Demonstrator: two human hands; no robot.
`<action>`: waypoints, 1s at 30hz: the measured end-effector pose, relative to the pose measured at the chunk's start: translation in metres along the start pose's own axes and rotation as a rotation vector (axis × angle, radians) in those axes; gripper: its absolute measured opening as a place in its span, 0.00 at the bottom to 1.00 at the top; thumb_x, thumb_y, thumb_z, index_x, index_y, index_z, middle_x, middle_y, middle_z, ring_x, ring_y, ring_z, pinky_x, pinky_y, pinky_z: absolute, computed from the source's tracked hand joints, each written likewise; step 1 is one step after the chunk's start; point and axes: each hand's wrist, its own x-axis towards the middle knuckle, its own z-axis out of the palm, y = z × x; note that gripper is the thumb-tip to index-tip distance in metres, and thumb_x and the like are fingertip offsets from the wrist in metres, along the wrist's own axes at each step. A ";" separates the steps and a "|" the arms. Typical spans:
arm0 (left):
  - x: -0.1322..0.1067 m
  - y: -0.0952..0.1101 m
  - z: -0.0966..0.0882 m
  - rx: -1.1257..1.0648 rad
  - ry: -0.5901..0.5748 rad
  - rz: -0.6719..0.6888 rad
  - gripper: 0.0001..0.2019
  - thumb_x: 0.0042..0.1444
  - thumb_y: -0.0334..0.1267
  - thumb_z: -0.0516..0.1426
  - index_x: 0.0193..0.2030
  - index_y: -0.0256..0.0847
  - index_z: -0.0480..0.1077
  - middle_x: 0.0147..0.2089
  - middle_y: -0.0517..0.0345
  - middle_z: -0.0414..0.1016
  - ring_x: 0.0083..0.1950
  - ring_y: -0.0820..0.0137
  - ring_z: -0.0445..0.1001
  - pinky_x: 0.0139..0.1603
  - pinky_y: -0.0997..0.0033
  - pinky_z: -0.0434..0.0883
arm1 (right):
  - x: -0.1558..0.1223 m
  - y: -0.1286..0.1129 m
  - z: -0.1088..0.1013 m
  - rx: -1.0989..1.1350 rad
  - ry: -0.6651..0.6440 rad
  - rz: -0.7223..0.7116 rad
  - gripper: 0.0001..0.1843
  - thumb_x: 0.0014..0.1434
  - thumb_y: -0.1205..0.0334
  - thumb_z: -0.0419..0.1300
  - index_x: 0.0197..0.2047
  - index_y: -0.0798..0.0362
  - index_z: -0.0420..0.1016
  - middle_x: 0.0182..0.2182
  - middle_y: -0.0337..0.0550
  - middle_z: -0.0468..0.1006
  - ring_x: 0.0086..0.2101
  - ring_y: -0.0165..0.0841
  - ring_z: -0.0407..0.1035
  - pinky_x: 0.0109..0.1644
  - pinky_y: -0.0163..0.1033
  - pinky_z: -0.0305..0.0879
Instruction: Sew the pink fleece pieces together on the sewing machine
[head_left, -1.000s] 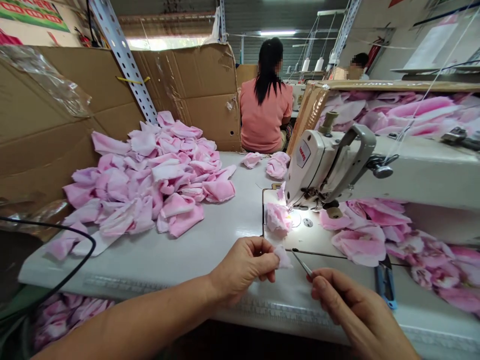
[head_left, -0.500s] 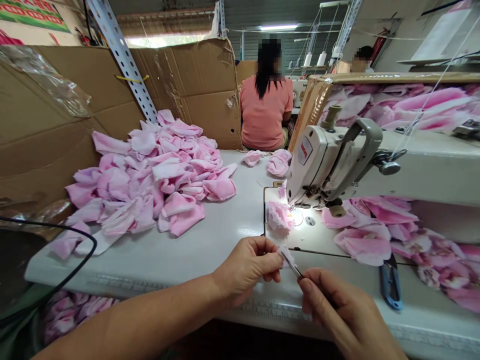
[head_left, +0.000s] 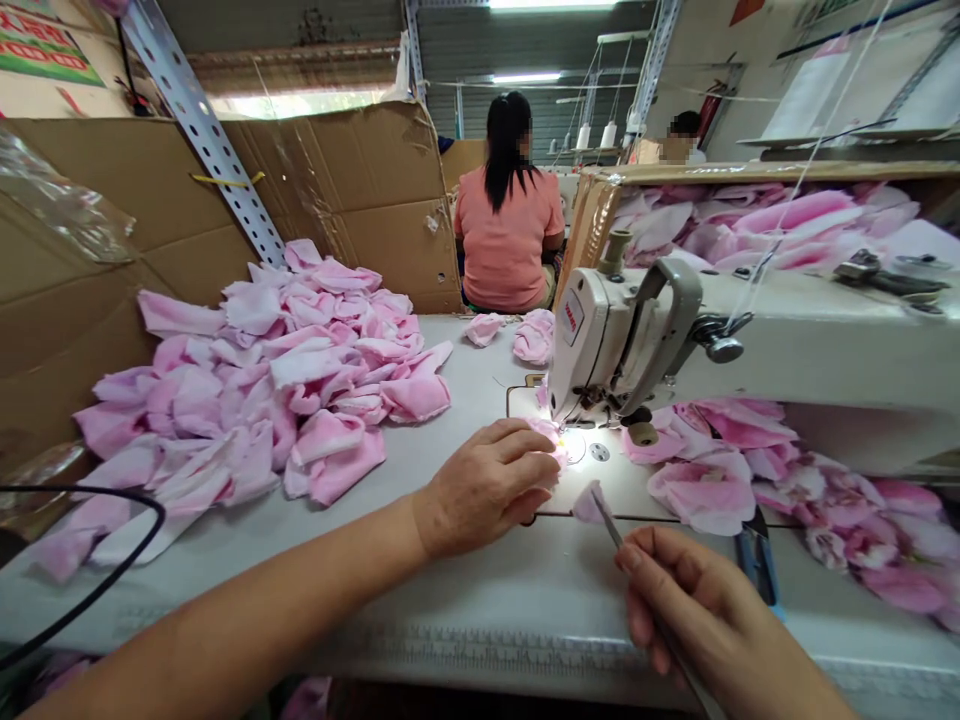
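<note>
My right hand is closed round a pair of metal tweezers. Pinched at their tip is a small pale pink fabric petal, just in front of the metal needle plate. My left hand reaches over the plate's left edge, fingers stretched forward onto a pink fabric piece beside the needle. That hand covers most of the piece, and its fingertips are partly hidden. Over the plate stands the white head of a sewing machine, its lamp lighting the needle area.
Pink fabric pieces are heaped at the left of the table against a cardboard sheet. More pink flowers and blue-handled snips lie at the right. Behind the machine stands a box of pink fabric. A person sits ahead.
My left hand has let go of the small petal and moved forward to the fabric by the needle. The petal now hangs from the tweezers alone. The view has shifted right.
</note>
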 end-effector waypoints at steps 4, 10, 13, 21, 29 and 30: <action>0.013 -0.029 0.006 0.338 -0.182 0.093 0.06 0.61 0.34 0.53 0.43 0.38 0.69 0.47 0.51 0.72 0.53 0.63 0.66 0.55 0.63 0.63 | 0.012 -0.007 -0.009 0.088 0.128 0.063 0.20 0.57 0.40 0.55 0.32 0.50 0.62 0.17 0.34 0.70 0.14 0.27 0.61 0.16 0.30 0.52; 0.018 -0.042 0.023 0.431 -0.215 0.333 0.08 0.62 0.38 0.52 0.34 0.37 0.67 0.37 0.50 0.71 0.41 0.64 0.66 0.50 0.64 0.66 | 0.034 -0.019 -0.012 0.164 0.150 0.089 0.16 0.56 0.47 0.56 0.31 0.51 0.63 0.16 0.34 0.71 0.14 0.26 0.60 0.16 0.30 0.50; 0.019 -0.040 0.024 0.469 -0.215 0.344 0.06 0.60 0.34 0.52 0.34 0.36 0.68 0.36 0.52 0.70 0.37 0.65 0.65 0.48 0.65 0.67 | 0.046 -0.020 -0.013 0.182 0.126 0.087 0.15 0.55 0.49 0.56 0.28 0.51 0.62 0.16 0.35 0.71 0.14 0.26 0.61 0.16 0.30 0.50; 0.024 -0.039 0.021 0.462 -0.229 0.330 0.10 0.63 0.30 0.48 0.49 0.37 0.66 0.42 0.52 0.70 0.45 0.64 0.65 0.54 0.66 0.66 | 0.065 -0.025 -0.012 0.176 0.109 0.077 0.14 0.51 0.51 0.57 0.23 0.51 0.62 0.15 0.35 0.71 0.13 0.26 0.60 0.15 0.31 0.50; 0.025 -0.042 0.025 0.417 -0.178 0.298 0.08 0.62 0.29 0.49 0.44 0.35 0.67 0.40 0.51 0.70 0.42 0.66 0.67 0.55 0.64 0.67 | 0.072 -0.027 -0.010 0.187 0.100 0.078 0.14 0.51 0.54 0.55 0.20 0.52 0.63 0.14 0.36 0.70 0.13 0.24 0.59 0.15 0.30 0.50; 0.025 -0.042 0.025 0.417 -0.158 0.304 0.08 0.62 0.29 0.49 0.44 0.34 0.67 0.39 0.52 0.70 0.42 0.66 0.67 0.54 0.64 0.68 | 0.073 -0.027 -0.009 0.184 0.098 0.079 0.13 0.51 0.54 0.55 0.20 0.52 0.63 0.14 0.36 0.70 0.12 0.24 0.59 0.14 0.30 0.50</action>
